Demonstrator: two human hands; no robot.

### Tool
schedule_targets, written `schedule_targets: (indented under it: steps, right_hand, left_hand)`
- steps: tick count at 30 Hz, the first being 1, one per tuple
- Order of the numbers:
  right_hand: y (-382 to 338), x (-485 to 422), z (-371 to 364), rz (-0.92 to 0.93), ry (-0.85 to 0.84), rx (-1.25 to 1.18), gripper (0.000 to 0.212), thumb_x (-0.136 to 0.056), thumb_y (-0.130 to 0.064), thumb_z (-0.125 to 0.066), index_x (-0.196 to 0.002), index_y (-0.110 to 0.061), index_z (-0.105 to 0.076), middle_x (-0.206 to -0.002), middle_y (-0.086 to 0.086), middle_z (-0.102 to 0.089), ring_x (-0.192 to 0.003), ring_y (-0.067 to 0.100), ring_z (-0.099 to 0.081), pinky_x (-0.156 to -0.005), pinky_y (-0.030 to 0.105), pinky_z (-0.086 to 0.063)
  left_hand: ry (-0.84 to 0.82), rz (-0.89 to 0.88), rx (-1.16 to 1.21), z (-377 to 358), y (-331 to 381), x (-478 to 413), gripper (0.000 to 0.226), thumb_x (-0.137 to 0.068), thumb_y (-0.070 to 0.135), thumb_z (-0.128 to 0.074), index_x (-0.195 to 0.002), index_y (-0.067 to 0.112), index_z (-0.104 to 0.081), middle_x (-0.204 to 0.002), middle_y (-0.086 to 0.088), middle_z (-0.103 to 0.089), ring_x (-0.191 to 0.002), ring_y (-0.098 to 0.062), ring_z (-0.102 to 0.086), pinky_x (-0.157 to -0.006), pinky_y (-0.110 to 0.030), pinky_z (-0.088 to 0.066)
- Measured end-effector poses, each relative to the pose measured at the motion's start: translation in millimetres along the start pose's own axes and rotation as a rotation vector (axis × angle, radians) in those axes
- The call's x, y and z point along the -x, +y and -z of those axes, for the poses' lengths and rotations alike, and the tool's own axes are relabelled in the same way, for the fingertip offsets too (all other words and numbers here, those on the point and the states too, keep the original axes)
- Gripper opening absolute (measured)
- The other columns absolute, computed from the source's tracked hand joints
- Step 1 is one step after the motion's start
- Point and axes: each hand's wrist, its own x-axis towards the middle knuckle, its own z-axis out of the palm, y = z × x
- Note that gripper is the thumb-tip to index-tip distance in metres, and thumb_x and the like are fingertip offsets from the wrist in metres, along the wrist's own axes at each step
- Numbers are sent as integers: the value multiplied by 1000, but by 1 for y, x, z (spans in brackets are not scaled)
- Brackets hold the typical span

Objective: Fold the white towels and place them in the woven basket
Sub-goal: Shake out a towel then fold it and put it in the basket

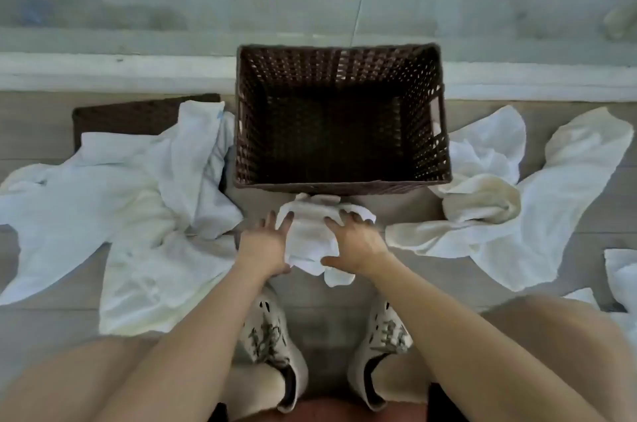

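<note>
Bare knees and both forearms fill the bottom of the shot, arms reaching forward and down from a crouch, with a pair of pale shoes (pixel 272 335) planted on the floor (pixel 344 325) between them.

Both hands are on the folded towel (pixel 310 232), one each side of it. The left hand (pixel 267 242) has its fingers straight and splayed, pressed flat against the left side of the bundle with the thumb down at the near edge. The right hand (pixel 355 242) sits more on top, fingers curled over the far right corner and thumb stretched along the near edge, so it's properly gripping. Wrists are angled in toward each other, squeezing the bundle between them. One loose corner of it hangs out toward the shoes. Can't tell if it's lifted or resting on the floor.

That towel is just in front of the near wall of the woven basket (pixel 341 185), outside it. The dark brown basket stands upright with nothing in it.

Unfolded white towels are heaped left (pixel 138 214) and right (pixel 517 214) of the basket, the left lot partly covering a flat dark woven panel (pixel 138 114).
</note>
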Motion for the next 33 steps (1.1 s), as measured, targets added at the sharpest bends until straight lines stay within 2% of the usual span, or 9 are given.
schedule_targets:
  steps: [3, 7, 9, 12, 17, 23, 26, 29, 33]
  right_hand:
    - [5, -51, -48, 0, 14, 98, 133, -59, -90, -66, -165, -28, -15, -167, 11, -27, -150, 45, -29, -117, 65, -31]
    - [9, -95, -89, 52, 235, 201, 118, -68, -81, -70, -158, -20, -27, -151, 17, -43, -131, 46, -46, -114, 67, -34]
    - [16, -99, -95, 80, 309, 193, 112, -70, -81, -67, -158, -22, -31, -150, 17, -46, -131, 44, -47, -114, 65, -36]
    - [18, -85, -91, 63, 318, 155, 96, -78, -72, -68, -156, -26, -35, -147, 14, -52, -130, 41, -51, -113, 59, -40]
    - [25, -46, -60, 114, 374, 20, 68, -87, -55, -64, -148, -31, -46, -130, 3, -67, -114, 29, -66, -93, 41, -53]
    - [31, 10, 5, 128, 514, -117, 46, -81, -57, -74, -116, -29, -64, -105, 0, -74, -97, 29, -68, -82, 40, -53]
    - [31, 60, 33, 116, 633, -214, 45, -75, -58, -80, -109, -33, -67, -98, -7, -73, -95, 25, -67, -80, 38, -50]
    - [30, 116, 56, 121, 750, -283, 41, -72, -56, -86, -102, -34, -67, -91, -10, -68, -91, 23, -65, -72, 35, -45]
    - [29, 188, 91, 153, 863, -334, 56, -72, -59, -88, -116, -33, -65, -105, -7, -69, -98, 23, -64, -77, 37, -51]
  left_hand:
    - [-87, 37, 152, -51, -1, -44, 151, -68, 75, -83, -166, 35, 25, -179, -13, 3, -161, -41, -21, -113, -53, -47]
    - [275, 15, 207, -100, -4, -83, 138, -54, 96, -58, -164, 23, -18, -149, -13, -40, -125, -40, -56, -86, -52, -62]
    - [367, 2, 194, -106, -7, -85, 132, -52, 92, -68, -158, 23, -31, -140, -12, -47, -118, -37, -59, -78, -49, -62]
    - [402, -16, 237, -97, -3, -72, 119, -59, 77, -85, -156, 24, -38, -134, -14, -53, -111, -41, -64, -73, -51, -63]
    - [361, -153, 170, -54, -7, -50, 104, -74, 70, -81, -158, 36, -30, -134, -8, -62, -109, -38, -71, -82, -46, -60]
    - [371, -171, 295, 32, -10, -14, 108, -54, 64, -97, -142, 42, -36, -121, 1, -70, -103, -22, -69, -82, -40, -56]
    - [485, -172, 413, 64, -6, 32, 87, -56, 68, -97, -129, 42, -56, -115, 16, -71, -93, -6, -69, -74, -29, -54]
    - [506, -227, 482, 87, 4, 85, 73, -66, 72, -91, -128, 43, -63, -120, 19, -73, -111, -10, -71, -93, -41, -60]
    - [418, -333, 646, 116, 33, 163, 29, -92, 30, -85, -119, 30, -74, -104, 11, -81, -96, -10, -77, -77, -29, -63]
